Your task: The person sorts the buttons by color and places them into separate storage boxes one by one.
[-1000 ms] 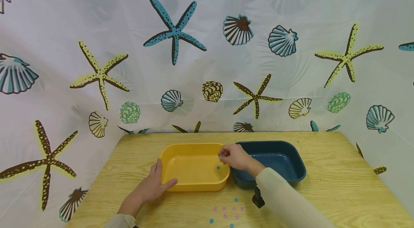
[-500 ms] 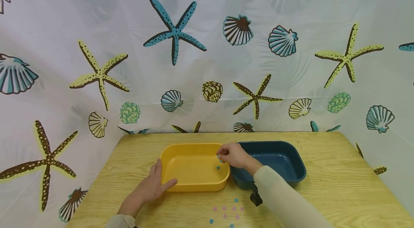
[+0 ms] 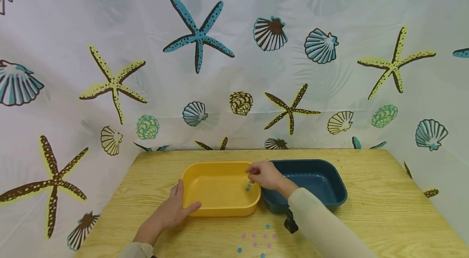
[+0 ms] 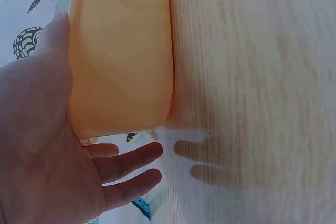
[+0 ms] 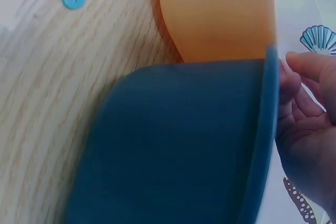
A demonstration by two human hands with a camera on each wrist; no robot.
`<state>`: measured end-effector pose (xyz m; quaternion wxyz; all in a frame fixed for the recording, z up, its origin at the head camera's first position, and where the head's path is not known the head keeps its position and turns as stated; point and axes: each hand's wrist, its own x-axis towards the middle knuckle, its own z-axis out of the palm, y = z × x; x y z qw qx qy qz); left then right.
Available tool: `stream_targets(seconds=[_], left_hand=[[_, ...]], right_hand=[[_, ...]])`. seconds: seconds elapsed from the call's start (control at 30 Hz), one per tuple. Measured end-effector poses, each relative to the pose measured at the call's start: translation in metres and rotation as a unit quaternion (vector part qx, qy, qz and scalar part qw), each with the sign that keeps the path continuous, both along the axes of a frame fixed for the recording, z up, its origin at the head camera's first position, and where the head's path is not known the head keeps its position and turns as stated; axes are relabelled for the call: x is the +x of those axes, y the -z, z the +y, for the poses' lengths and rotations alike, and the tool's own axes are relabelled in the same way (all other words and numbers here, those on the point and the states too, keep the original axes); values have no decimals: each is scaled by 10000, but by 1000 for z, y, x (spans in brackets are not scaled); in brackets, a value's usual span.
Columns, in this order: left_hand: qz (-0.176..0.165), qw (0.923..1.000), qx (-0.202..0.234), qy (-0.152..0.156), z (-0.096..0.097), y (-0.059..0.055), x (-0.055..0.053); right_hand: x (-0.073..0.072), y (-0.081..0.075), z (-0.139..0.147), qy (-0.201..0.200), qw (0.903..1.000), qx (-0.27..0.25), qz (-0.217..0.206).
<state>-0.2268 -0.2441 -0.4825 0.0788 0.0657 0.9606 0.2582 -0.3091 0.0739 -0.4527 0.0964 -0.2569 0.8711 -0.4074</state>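
Observation:
My left hand (image 3: 173, 209) is at the left end of a yellow plastic tray (image 3: 221, 212), thumb over its near rim and straight fingers along its outside. The left wrist view shows those fingers (image 4: 131, 162) spread beyond the tray's end. My right hand (image 3: 264, 174) hovers over the tray's right end with bent fingers. A short row of blue buttons (image 3: 248, 185) lies in the tray just below it. In the right wrist view the fingertips (image 5: 289, 83) are partly behind the blue tray's rim, and I cannot tell whether they hold a button.
A dark blue tray (image 3: 341, 193) stands against the yellow tray's right end, under my right forearm. On the wooden table (image 3: 384, 209) in front lie several pink buttons (image 3: 254, 235) and some blue buttons (image 3: 268, 226). Behind hangs a seashell-print curtain (image 3: 234, 66).
A blue button seen at my right fingertips half a second ago has left them, and another lies in the yellow tray's row. My left hand has stayed in place.

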Motion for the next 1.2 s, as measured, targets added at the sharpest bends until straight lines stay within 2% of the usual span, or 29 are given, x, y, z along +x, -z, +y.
stream_targets(seconds=[0.23, 0.43, 0.6, 0.87, 1.03, 1.2], left_hand=[[-8, 10000, 52, 54, 0, 1, -1], [30, 10000, 34, 63, 1, 1, -1], [70, 10000, -21, 68, 1, 2, -2], [28, 10000, 11, 53, 1, 2, -1], [-22, 10000, -10, 33, 1, 1, -1], [-21, 10000, -19, 14, 1, 1, 0]], right_hand=[[10, -4, 10, -189, 9998, -36, 106], [26, -11, 21, -502, 9972, 203, 516], [40, -14, 31, -744, 9951, 307, 582], [56, -6, 43, -983, 9938, 273, 450], [68, 1, 47, -1280, 9897, 252, 582], [77, 6, 50, -1402, 9873, 281, 695]])
